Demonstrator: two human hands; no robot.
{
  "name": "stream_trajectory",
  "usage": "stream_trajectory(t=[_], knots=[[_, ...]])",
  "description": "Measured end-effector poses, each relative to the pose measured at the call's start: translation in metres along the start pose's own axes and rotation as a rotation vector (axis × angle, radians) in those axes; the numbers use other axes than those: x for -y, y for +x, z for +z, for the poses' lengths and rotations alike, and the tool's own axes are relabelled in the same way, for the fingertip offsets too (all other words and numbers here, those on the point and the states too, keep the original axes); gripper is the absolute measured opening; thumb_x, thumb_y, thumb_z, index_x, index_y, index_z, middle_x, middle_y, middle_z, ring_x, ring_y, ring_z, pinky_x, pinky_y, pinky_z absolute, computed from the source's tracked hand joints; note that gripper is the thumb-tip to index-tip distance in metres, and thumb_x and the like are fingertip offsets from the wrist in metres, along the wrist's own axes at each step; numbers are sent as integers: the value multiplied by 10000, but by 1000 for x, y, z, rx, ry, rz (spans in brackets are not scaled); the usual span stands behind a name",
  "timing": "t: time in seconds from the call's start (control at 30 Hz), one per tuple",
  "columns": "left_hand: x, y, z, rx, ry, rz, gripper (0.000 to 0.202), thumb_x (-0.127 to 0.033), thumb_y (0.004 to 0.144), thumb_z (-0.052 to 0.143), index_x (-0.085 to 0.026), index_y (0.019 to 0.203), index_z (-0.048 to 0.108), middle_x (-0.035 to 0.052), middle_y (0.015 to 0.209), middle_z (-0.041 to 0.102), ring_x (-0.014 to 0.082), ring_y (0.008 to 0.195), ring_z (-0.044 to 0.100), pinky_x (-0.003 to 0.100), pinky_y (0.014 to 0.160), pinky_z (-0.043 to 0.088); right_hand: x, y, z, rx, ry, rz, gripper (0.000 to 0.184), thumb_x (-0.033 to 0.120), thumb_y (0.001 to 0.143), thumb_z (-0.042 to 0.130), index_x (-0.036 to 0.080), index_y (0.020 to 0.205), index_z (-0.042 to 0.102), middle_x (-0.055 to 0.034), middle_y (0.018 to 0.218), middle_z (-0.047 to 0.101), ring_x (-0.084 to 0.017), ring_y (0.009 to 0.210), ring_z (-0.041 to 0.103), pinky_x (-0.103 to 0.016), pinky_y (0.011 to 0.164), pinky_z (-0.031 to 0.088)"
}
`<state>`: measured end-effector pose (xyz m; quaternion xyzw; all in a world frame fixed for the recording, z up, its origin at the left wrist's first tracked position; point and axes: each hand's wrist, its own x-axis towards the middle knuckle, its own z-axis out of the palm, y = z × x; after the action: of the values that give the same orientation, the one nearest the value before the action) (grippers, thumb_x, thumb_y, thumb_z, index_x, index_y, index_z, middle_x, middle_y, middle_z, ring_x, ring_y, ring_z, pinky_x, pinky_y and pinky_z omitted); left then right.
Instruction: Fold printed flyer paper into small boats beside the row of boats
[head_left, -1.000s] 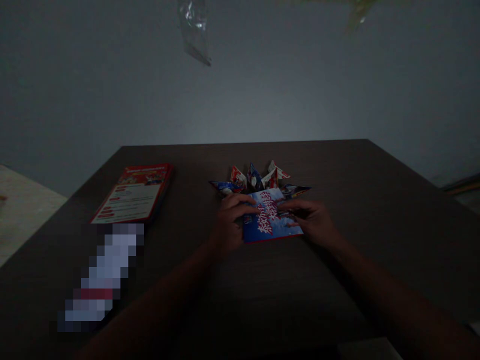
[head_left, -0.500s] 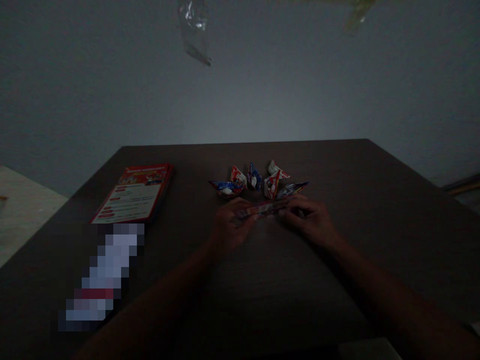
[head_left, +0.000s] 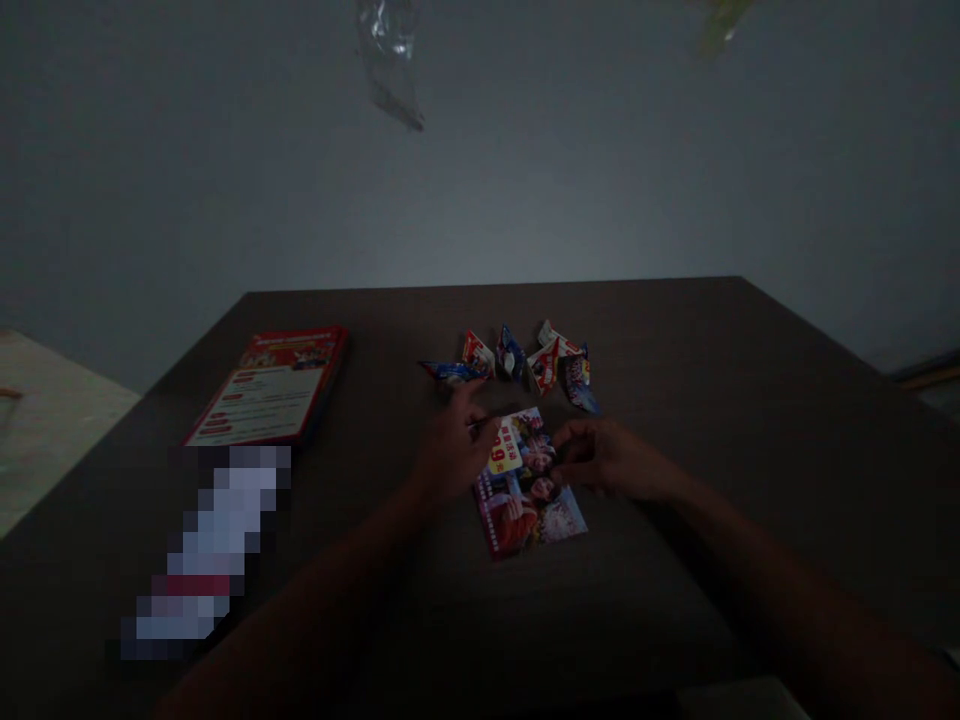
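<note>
Printed leaflet [head_left: 525,510] is on the table [head_left: 390,335], between both hands. Left hand [head_left: 459,447]: fingers part-spread at its upper left edge. Right hand [head_left: 611,457]: fingers half-curled at its right edge. Can't tell if either grips it.

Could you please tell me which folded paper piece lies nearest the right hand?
The purplish-blue folded paper at the row's near right end, just beyond the right hand; the others lie farther away.
</note>
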<state>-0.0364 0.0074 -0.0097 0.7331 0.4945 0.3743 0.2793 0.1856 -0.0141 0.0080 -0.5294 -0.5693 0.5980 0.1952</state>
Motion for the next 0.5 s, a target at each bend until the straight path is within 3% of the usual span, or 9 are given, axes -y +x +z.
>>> stream_trajectory(t=[0.13, 0.27, 0.37, 0.5], knots=[[-11, -4, -4, -50, 479, 287, 253, -211, 817, 548, -139, 1056, 587, 131, 1137, 580, 277, 1069, 531, 449, 912, 432, 0, -1, -1, -41, -56, 46, 341, 314, 652, 753, 169, 893, 560, 53, 555, 614, -38, 314, 405, -148, 275, 265], [-23, -14, -1, 186, 557, 464, 174, -212, 853, 501, -167, 975, 617, 101, 1062, 592, 247, 990, 523, 405, 840, 440, 0, -2, 1, -61, -103, 72, 382, 333, 667, 738, 174, 954, 544, 61, 516, 594, -59, 303, 435, -153, 265, 272], [-27, -20, 4, 306, 581, 486, 172, -232, 866, 498, -180, 963, 630, 99, 1075, 588, 249, 1005, 510, 401, 831, 433, -3, -1, -1, -99, -194, 62, 341, 364, 705, 702, 174, 953, 565, 32, 547, 627, -73, 313, 450, -174, 279, 279], [-26, -22, 9, 356, 559, 500, 220, -245, 880, 492, -191, 1044, 629, 97, 1100, 583, 250, 1047, 499, 419, 878, 413, -10, 1, -8, -223, -355, -269, 160, 323, 747, 661, 174, 729, 607, 4, 598, 628, -103, 491, 546, -204, 435, 392]])
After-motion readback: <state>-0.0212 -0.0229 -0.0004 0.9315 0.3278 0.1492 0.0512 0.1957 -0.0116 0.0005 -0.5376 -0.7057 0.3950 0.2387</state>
